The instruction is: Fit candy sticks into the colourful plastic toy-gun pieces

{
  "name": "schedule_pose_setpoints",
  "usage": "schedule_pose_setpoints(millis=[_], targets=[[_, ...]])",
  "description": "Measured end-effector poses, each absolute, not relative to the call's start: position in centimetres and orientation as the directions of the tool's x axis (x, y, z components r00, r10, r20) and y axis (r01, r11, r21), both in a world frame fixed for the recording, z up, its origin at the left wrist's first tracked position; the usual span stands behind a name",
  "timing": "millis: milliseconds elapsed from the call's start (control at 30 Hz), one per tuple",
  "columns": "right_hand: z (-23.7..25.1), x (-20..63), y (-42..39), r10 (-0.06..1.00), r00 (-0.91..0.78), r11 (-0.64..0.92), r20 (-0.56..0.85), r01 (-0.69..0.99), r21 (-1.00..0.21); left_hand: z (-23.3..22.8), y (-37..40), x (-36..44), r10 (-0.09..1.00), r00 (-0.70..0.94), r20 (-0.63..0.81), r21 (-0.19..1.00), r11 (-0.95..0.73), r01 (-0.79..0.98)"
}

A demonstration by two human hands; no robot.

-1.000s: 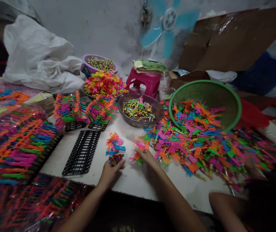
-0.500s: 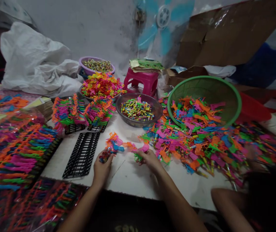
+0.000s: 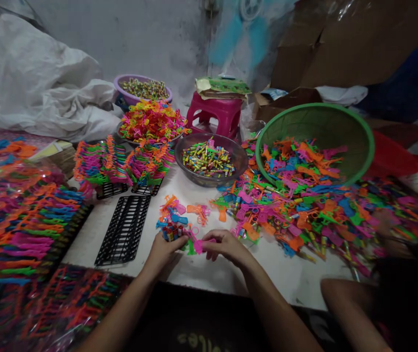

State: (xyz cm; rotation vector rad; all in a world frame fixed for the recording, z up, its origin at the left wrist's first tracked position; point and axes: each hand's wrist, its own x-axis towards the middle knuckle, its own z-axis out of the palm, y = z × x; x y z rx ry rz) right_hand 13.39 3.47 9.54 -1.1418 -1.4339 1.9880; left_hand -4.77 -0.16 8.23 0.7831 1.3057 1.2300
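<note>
1. A white surface (image 3: 209,274) stands before a grey wall, crowded with bright plastic toy parts.
2. The right hand (image 3: 223,246) holds a pink toy piece (image 3: 203,243) in a narrow fingertip grip, just above the surface near its front edge.
3. The left hand (image 3: 165,249) is closed around a small bundle of coloured sticks (image 3: 171,231), touching the pink piece's left end.
4. Just beyond the hands lie a few loose toy pieces (image 3: 179,212) in orange, blue and pink.
5. An empty black rack (image 3: 124,229) lies to the left of the hands; filled racks (image 3: 121,166) stand behind it.
6. A metal bowl (image 3: 209,159) of coloured sticks sits behind the loose pieces.
7. A tipped green basket (image 3: 322,132) spills a heap of toy parts (image 3: 304,205) to the right.
8. Another person's arm (image 3: 348,303) shows at lower right.
</note>
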Motion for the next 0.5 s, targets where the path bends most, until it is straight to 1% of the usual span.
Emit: schedule_pose_setpoints(millis=[33,67,100,200,267,400,500], targets=[[9.8,13.5,3.4,0.685,-0.620,-0.344,-0.383,0.188,-0.920,8.4,-0.1,-4.6,0.952,-0.141,-0.270,0.947,0.236,-0.220],[9.9,13.6,3.4,0.659,-0.645,-0.315,-0.388,0.232,-0.920,8.6,-0.1,-4.4,0.953,-0.136,-0.270,0.944,0.234,-0.232],[10.0,13.5,3.3,0.667,-0.641,-0.291,-0.379,0.244,-0.925,8.7,-0.1,-4.2,0.950,-0.147,-0.274,0.941,0.233,-0.245],[10.1,13.2,3.3,0.815,-0.507,-0.232,-0.280,0.157,-0.960,9.0,-0.3,-4.0,0.918,-0.244,-0.312,0.936,0.253,-0.245],[9.8,13.0,3.4,0.894,-0.395,-0.189,-0.211,0.096,-0.977,9.1,-0.7,-3.9,0.909,-0.262,-0.326,0.937,0.273,-0.218],[9.2,12.1,3.0,0.963,-0.227,-0.156,-0.146,-0.024,-0.988,9.5,-1.7,-2.8,0.935,-0.207,-0.287,0.951,0.252,-0.179],[9.2,11.3,2.4,0.976,-0.174,-0.151,-0.128,-0.125,-0.981,9.8,-2.0,-1.8,0.943,-0.204,-0.265,0.962,0.244,-0.120]])
